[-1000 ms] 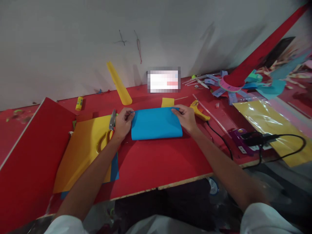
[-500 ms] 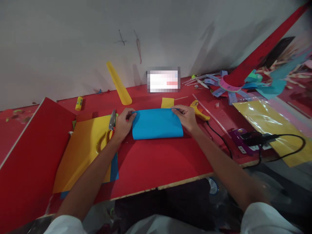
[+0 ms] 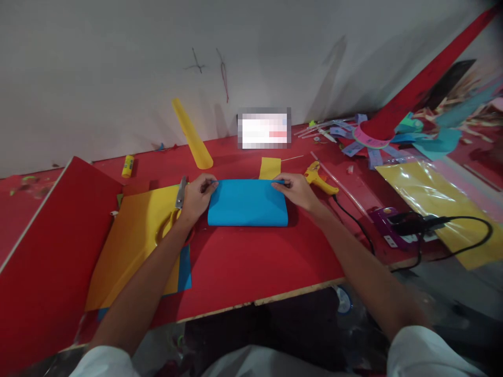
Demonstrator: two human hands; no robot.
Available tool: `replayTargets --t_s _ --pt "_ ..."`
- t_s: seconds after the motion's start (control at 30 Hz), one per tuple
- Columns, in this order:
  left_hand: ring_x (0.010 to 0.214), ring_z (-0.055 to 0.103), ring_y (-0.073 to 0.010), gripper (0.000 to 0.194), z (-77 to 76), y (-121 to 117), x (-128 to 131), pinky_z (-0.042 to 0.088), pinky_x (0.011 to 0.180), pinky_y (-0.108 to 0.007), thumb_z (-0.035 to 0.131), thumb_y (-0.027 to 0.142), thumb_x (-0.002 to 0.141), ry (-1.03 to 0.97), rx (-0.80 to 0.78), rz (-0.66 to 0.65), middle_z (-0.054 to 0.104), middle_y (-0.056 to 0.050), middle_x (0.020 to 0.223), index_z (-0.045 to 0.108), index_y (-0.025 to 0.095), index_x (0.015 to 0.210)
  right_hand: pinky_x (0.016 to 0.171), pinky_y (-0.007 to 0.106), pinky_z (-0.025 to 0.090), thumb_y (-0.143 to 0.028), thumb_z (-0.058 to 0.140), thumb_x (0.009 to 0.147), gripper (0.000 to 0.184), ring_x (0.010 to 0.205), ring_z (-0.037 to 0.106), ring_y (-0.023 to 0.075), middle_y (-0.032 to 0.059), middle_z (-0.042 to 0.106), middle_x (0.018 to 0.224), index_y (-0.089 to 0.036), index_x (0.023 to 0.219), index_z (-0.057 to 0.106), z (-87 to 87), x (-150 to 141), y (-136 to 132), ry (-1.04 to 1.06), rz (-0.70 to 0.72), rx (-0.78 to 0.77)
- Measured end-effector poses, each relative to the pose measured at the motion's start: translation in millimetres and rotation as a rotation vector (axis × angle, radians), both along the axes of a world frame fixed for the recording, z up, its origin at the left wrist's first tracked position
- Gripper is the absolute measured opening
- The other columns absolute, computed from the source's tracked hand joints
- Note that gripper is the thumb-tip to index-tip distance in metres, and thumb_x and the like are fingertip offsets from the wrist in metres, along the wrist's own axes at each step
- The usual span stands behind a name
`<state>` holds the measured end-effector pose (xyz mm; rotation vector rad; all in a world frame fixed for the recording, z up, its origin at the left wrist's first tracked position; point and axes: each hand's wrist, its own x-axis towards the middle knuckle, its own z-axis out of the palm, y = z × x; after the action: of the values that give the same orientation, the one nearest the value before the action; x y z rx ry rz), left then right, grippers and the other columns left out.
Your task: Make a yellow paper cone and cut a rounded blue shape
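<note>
A blue paper sheet point(image 3: 247, 204), bent over on itself with a rounded near edge, rests on the red table point(image 3: 251, 262). My left hand point(image 3: 199, 195) pinches its far left corner between thumb and fingers. At the far right corner, my right hand point(image 3: 296, 189) grips the same edge. Beside my left wrist lie scissors point(image 3: 181, 193) with their handles partly hidden by my forearm. They rest on a stack of yellow paper point(image 3: 129, 230), with a blue sheet showing underneath. A yellow glue gun point(image 3: 321, 179) lies just right of my right hand.
Behind the blue sheet are a small yellow paper piece point(image 3: 270, 167) and a rolled yellow paper tube point(image 3: 192, 136). A glue stick point(image 3: 128, 166) stands back left, near a red board point(image 3: 58, 251). On the right are a purple power strip point(image 3: 387, 225), cables and a red paper cone point(image 3: 428, 78).
The blue sheet has shifted slightly left and its far edge sits a little lower in view. Both hands keep their pinch on it, my right hand having moved slightly inward.
</note>
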<state>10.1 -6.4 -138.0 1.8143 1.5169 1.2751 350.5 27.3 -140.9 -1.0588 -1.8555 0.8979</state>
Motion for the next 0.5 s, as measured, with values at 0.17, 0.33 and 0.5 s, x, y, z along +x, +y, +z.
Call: replayTargets --t_s 0.17,0.33,0.5 --pt "0.073 0.065 -0.0184 0.017 1.1 -1.1 0.5 0.048 0.069 -0.030 0.067 0.039 0.092 0.101 -0.038 -0.025 0.070 -0.002 0.081 0.068 0.022 0.094 0.070 0.034 0.049 -0.054 0.067 0.094 0.035 0.073 0.068 0.0213 0.0050 0.076 0.079 -0.021 0.083 0.074 -2.4 0.6 -0.9 -0.096 -0.025 0.040" --pt "0.077 0.064 -0.0234 0.008 0.1 -3.8 -2.0 0.044 0.073 -0.035 0.062 0.031 0.095 0.414 -0.026 -0.057 0.070 -0.004 0.083 0.067 0.024 0.095 0.074 0.036 0.045 -0.039 0.066 0.097 0.022 0.074 0.066 0.0221 0.0052 0.077 0.082 -0.022 0.085 0.073 -6.6 -3.6 -2.6 -0.333 -0.066 0.115" --pt "0.083 0.062 -0.0256 0.006 -1.6 -2.3 -7.9 0.043 0.076 -0.037 0.061 0.026 0.094 0.555 -0.041 -0.110 0.067 -0.007 0.091 0.065 0.023 0.090 0.079 0.037 0.045 -0.031 0.059 0.102 0.019 0.086 0.068 0.0258 0.0102 0.078 0.097 -0.021 0.094 0.072 -11.0 -8.4 0.3 -0.496 -0.032 0.174"
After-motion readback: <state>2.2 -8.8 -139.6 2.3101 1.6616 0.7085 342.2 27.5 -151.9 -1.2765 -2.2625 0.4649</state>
